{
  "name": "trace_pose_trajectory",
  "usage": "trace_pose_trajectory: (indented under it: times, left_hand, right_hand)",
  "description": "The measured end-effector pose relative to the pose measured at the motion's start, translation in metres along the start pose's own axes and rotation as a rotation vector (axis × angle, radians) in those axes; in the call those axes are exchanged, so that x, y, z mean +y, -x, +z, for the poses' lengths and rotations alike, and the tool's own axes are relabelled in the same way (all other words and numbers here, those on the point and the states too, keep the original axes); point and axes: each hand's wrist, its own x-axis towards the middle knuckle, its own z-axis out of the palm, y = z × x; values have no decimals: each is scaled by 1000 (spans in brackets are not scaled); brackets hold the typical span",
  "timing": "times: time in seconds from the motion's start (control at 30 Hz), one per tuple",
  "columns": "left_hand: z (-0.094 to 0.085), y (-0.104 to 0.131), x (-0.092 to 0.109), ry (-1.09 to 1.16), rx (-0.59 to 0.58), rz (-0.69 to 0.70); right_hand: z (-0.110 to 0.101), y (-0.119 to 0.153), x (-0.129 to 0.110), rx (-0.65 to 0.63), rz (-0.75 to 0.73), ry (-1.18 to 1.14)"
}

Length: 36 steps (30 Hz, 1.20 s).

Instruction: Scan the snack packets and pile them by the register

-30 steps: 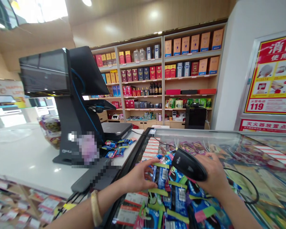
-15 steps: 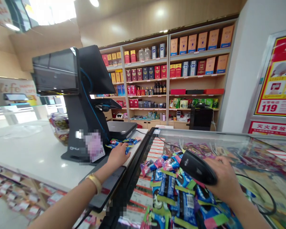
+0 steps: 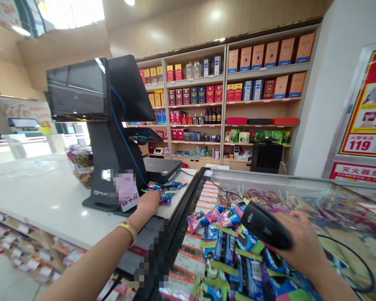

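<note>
My right hand (image 3: 301,234) is wrapped round a black barcode scanner (image 3: 265,223), held above a heap of blue, green and pink candy packets (image 3: 225,246) on the glass display case (image 3: 188,242). The scanner's cable loops away at the right. On the white counter, my left hand (image 3: 149,201) touches the near left edge of a small pile of blue packets (image 3: 169,193). Its fingertips are small and partly hidden, so whether they pinch a packet is unclear. A gold bracelet (image 3: 128,233) circles the left wrist.
A black register with two screens (image 3: 78,92) stands on the white counter (image 3: 50,200), with a jar (image 3: 81,161) behind it. Boxes and bottles fill the back shelves (image 3: 194,104). A red and yellow poster (image 3: 368,108) hangs at the right.
My left hand has drawn back to the left, from over the small pile to its edge, uncovering more packets. My right hand still holds the scanner. The view has shifted slightly.
</note>
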Motion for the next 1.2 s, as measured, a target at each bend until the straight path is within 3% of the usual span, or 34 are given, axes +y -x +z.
trace_pose_trajectory:
  times: [0.27,0.43,0.53,0.6,0.67,0.73,0.83,0.97,1.2]
  left_hand:
    - [-32,2,3,484,275,41]
    - [-39,19,32,940,375,74]
    - [-42,37,56,1317,343,46]
    - [-44,51,71,1863,134,-61]
    - [-44,67,84,2248,-189,-227]
    - [-39,82,94,2473,-474,-356]
    - [-26,99,107,2637,-739,-424]
    - [-11,109,118,2642,-926,-400]
    - [5,114,128,2488,-1015,-352]
  right_hand:
    - [5,4,3,34,-18,32]
    - [5,3,2,26,-5,28]
    - [4,2,2,29,-11,22]
    - [3,2,2,37,-17,22]
    - [2,1,1,48,-20,20]
    - [0,-1,-1,63,-23,2]
    - [-5,-5,-7,63,-27,-64]
    - [-13,-12,-18,-14,-38,-159]
    - [-23,-20,-31,-84,-2,-290]
